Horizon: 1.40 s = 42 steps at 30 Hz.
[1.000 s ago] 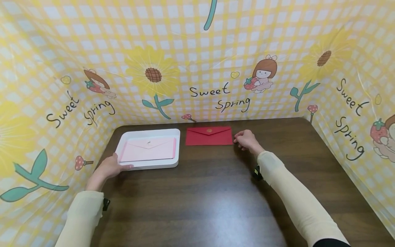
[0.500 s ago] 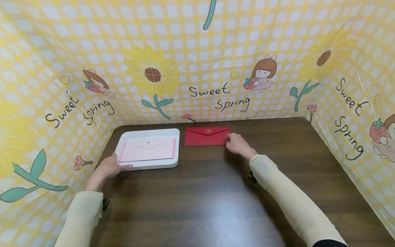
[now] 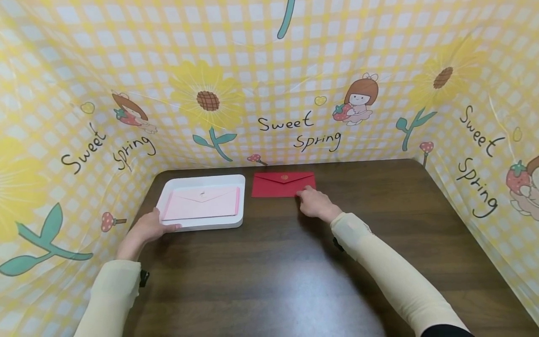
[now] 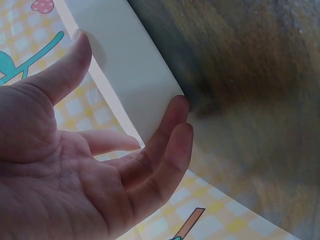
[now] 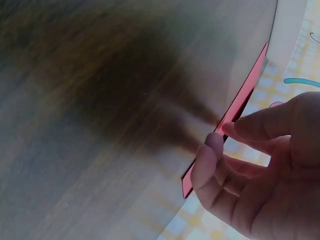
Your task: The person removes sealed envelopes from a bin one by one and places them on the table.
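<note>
In the head view, a white tray [image 3: 243, 201] sits at the back left of the table with a pink envelope [image 3: 202, 210] lying in it. My left hand [image 3: 147, 229] grips the tray's near left corner, the thumb and curled fingers at its outer wall [image 4: 125, 65]. To the right of the tray, a red envelope [image 3: 269, 189] with a gold emblem lies flap side up. At its near edge is my right hand [image 3: 313, 203]. Bent fingers and thumb [image 5: 260, 122] meet the edge in the right wrist view; whether they pinch it I cannot tell.
The brown wooden table [image 3: 261, 281] stretches toward me. A yellow checked cloth [image 3: 286, 84] with flowers and figures rises along its back and both sides. The red envelope lies close to the back cloth.
My right hand has moved left, from beside the red envelope's right end to its near edge. The left hand, tray and envelopes have stayed in place.
</note>
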### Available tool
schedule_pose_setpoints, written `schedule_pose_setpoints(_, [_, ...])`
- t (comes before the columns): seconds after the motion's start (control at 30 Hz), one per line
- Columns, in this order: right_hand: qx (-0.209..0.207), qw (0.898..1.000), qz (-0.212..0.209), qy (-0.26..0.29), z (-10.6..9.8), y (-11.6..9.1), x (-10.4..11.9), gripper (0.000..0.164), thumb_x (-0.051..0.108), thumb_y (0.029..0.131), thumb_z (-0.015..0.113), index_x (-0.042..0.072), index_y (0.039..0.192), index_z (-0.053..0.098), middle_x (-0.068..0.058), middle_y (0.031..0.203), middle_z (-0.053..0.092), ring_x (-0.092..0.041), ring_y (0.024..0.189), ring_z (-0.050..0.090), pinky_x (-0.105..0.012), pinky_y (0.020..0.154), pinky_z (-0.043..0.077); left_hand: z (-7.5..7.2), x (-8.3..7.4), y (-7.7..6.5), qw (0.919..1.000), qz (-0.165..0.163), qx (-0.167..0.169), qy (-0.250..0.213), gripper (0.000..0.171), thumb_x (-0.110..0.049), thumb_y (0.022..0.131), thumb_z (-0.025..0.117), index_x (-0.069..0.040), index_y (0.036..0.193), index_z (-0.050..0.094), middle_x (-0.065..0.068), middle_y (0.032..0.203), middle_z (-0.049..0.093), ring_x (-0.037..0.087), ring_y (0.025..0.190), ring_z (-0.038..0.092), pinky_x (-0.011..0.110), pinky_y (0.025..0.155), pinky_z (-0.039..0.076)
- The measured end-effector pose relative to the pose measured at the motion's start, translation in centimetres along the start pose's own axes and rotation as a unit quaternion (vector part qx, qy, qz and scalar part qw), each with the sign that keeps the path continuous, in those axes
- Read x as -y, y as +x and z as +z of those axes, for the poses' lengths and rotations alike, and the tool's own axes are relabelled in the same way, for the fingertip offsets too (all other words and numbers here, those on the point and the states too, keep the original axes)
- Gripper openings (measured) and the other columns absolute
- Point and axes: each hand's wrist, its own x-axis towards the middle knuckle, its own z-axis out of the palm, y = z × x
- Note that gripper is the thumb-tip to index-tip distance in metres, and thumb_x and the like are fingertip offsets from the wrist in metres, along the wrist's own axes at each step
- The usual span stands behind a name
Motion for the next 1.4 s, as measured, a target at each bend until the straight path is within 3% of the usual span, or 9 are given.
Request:
schedule_pose_setpoints(0.53, [0.021,0.999,0.024,0.007,0.4,0.2,-0.3,0.054,0.011,0.101,0.049,0.007,0.155,0.052,-0.022,0.159,0.041,-0.043,0.134,0.054,-0.060,0.100,0.050,0.5,-0.2,-0.2,1.0000,0.006,-0.004,0.001,0.112,-0.042,0.094,0.077,0.036,0.142,0.013,0.057,0.147,0.017,0.069,0.137,0.027,0.070,0.113,0.030])
schedule_pose_setpoints(0.93, [0.023,1.000,0.018,-0.001,0.5,0.3,0.4,0.052,0.013,0.102,0.052,0.007,0.153,0.055,-0.022,0.149,0.047,-0.039,0.127,0.058,-0.057,0.098,0.051,0.3,-0.1,-0.2,1.0000,0.001,-0.003,-0.006,0.113,-0.042,0.095,0.077,0.036,0.143,0.011,0.057,0.149,0.015,0.069,0.139,0.025,0.070,0.114,0.028])
schedule_pose_setpoints(1.4, [0.034,0.999,0.015,0.004,0.2,1.2,-0.3,0.055,0.012,0.102,0.051,0.009,0.156,0.051,-0.021,0.151,0.045,-0.040,0.127,0.057,-0.060,0.099,0.050,-0.1,-0.3,-0.2,1.0000,-0.004,0.002,-0.001,0.114,-0.043,0.096,0.076,0.035,0.144,0.009,0.057,0.149,0.014,0.069,0.139,0.024,0.070,0.114,0.028])
